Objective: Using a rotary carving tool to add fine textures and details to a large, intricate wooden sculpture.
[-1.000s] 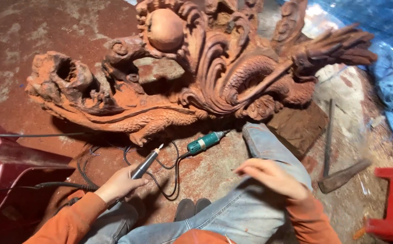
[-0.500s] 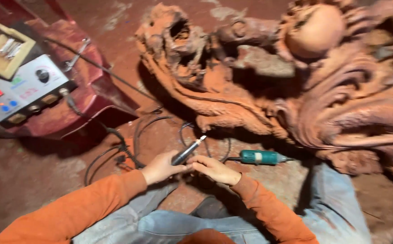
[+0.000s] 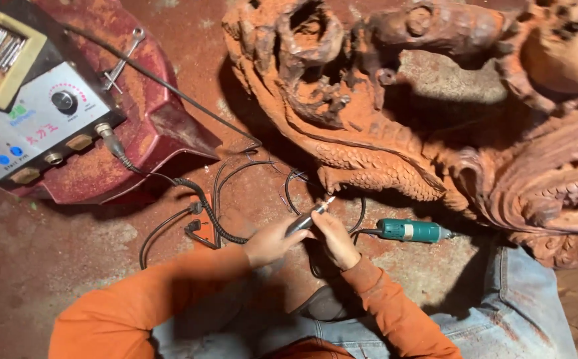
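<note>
Dusty red floor is carrying a carved wooden dragon sculpture (image 3: 395, 153). Left hand (image 3: 272, 240) is gripping a slim rotary handpiece (image 3: 309, 217), fingers wrapped closed; right hand (image 3: 334, 238) is pinching it just beside. Green grinder (image 3: 410, 231) is lying right of the fingers, control box (image 3: 33, 129) far left.

Warm, fairly bright light is cast from above. Deep shadows are thrown under the wood carving (image 3: 382, 146) and beside the red stool (image 3: 162, 126). Slight softness is seen at the far right edge.
</note>
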